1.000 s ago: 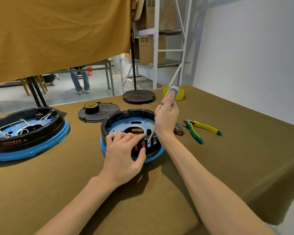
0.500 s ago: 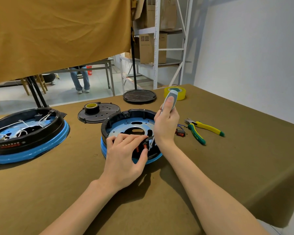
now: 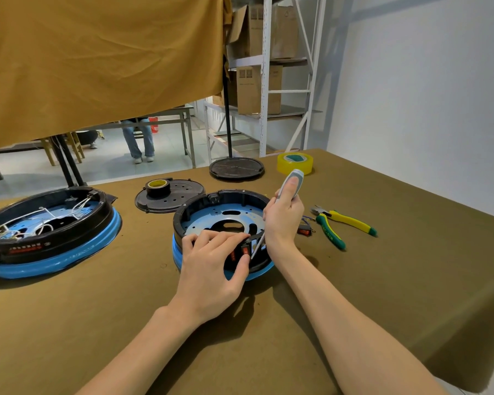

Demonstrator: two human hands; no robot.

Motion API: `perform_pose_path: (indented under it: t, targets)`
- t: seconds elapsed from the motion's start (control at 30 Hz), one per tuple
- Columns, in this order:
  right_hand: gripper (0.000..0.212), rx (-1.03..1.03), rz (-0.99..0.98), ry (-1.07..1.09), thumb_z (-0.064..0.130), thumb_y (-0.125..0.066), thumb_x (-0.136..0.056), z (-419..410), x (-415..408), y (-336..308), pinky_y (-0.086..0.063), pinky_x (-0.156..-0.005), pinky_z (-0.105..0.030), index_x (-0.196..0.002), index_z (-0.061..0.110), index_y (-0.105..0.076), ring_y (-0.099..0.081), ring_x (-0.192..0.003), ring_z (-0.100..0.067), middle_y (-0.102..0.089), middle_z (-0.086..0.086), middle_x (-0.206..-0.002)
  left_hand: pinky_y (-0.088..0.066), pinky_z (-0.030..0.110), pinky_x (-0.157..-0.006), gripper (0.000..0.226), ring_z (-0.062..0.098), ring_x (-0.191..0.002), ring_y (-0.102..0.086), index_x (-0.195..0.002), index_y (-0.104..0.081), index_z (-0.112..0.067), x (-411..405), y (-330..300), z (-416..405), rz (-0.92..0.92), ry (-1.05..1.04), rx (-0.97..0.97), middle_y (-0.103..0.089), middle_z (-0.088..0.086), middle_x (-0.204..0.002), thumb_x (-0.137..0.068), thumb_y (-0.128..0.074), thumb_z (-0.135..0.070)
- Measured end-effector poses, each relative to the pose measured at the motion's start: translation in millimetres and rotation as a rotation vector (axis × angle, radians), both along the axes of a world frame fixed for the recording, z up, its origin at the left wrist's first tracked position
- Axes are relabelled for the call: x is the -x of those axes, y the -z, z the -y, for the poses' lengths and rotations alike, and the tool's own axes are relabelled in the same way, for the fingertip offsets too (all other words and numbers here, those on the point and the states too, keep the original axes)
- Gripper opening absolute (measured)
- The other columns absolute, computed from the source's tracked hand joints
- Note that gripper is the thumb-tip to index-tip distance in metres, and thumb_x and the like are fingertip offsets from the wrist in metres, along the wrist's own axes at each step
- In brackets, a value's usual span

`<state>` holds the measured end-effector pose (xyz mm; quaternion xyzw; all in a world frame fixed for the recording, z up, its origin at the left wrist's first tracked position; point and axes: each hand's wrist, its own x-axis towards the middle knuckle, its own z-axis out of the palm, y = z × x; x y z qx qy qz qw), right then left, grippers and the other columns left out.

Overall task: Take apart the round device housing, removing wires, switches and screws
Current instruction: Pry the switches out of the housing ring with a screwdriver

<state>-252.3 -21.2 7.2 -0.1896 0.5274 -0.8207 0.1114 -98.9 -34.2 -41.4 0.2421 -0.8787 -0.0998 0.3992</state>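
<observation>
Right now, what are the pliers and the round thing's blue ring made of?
The pliers look like grey metal at the jaws, with yellow and green handles that seem rubbery or plastic, matte. The blue ring round the housing looks like smooth plastic or rubber; it shines slightly. I cannot tell which.

**Bright, even daylight, wide-angle warp**

Soft light is coming from the far left, casting mild shadows under both arms on the bench [image 3: 382, 280]. Edges are bowing outward. Shelving [image 3: 268, 67] is leaning. Focus is holding sharp; no glare.
</observation>
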Motion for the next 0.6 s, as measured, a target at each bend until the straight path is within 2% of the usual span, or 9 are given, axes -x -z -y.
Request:
perform_pose_path:
  t: [0.07,0.2,0.33,0.43,0.5,0.6]
  targets:
    - [0.052,-0.015,0.030,-0.016,0.056,-0.033,-0.106,0.2,4.2,1.9,-0.035,-0.053,-0.030,-0.079,0.014,-0.046,-0.039,-0.057,-0.017,-0.041,-0.006,-0.066,-0.023,0.026,-0.100,0.048,-0.001,-0.116,-0.049,-0.133,-0.067,-0.035,-0.5,-0.2,-0.2,0.004,0.000,0.006,-0.070,-0.020,-0.124,-0.092,-0.049,-0.055]
    - [0.054,-0.053,0.051,-0.101,0.058,-0.032,-0.106,-0.9,10.2,2.2,-0.040,-0.046,-0.020,-0.084,0.011,-0.049,-0.040,-0.044,-0.008,-0.043,-0.003,-0.055,-0.024,0.026,-0.101,0.048,-0.002,-0.118,-0.049,-0.133,-0.066,-0.035,-1.2,-0.6,-0.6,0.012,-0.001,0.006,-0.069,-0.020,-0.125,-0.094,-0.047,-0.056]
    - [0.048,0.045,0.141,-0.108,0.054,-0.038,-0.106,-14.6,17.7,-13.7,-0.047,-0.061,-0.029,-0.083,0.014,-0.048,-0.043,-0.045,-0.011,-0.043,0.003,-0.047,-0.025,0.027,-0.103,0.048,0.000,-0.118,-0.051,-0.133,-0.066,-0.035,-2.5,-0.6,-0.4,0.022,-0.002,0.012,-0.069,-0.020,-0.125,-0.095,-0.048,-0.058]
    - [0.044,0.171,0.157,-0.170,0.053,-0.044,-0.105,-39.0,30.5,-24.9,-0.049,-0.052,-0.029,-0.080,0.016,-0.044,-0.039,-0.041,-0.014,-0.039,0.003,-0.048,-0.026,0.027,-0.102,0.048,0.001,-0.117,-0.053,-0.132,-0.067,-0.034,-3.2,-0.5,-0.8,0.024,-0.001,0.021,-0.070,-0.019,-0.123,-0.095,-0.049,-0.059]
    - [0.042,0.031,0.080,-0.270,0.053,-0.049,-0.103,-55.0,35.9,-24.8,-0.047,-0.045,-0.027,-0.085,0.015,-0.047,-0.042,-0.041,-0.015,-0.043,0.002,-0.051,-0.028,0.028,-0.102,0.048,0.002,-0.116,-0.055,-0.131,-0.067,-0.034,-3.3,-0.6,-1.2,0.020,-0.009,0.029,-0.070,-0.019,-0.122,-0.095,-0.049,-0.059]
    - [0.037,-0.355,-0.210,-0.489,0.046,-0.058,-0.100,-76.2,31.4,-18.9,-0.039,-0.038,-0.023,-0.089,0.012,-0.053,-0.047,-0.041,-0.013,-0.054,0.003,-0.059,-0.029,0.029,-0.101,0.047,0.005,-0.114,-0.057,-0.130,-0.068,-0.033,-2.2,1.5,0.3,0.017,-0.020,0.051,-0.071,-0.018,-0.119,-0.095,-0.049,-0.059]
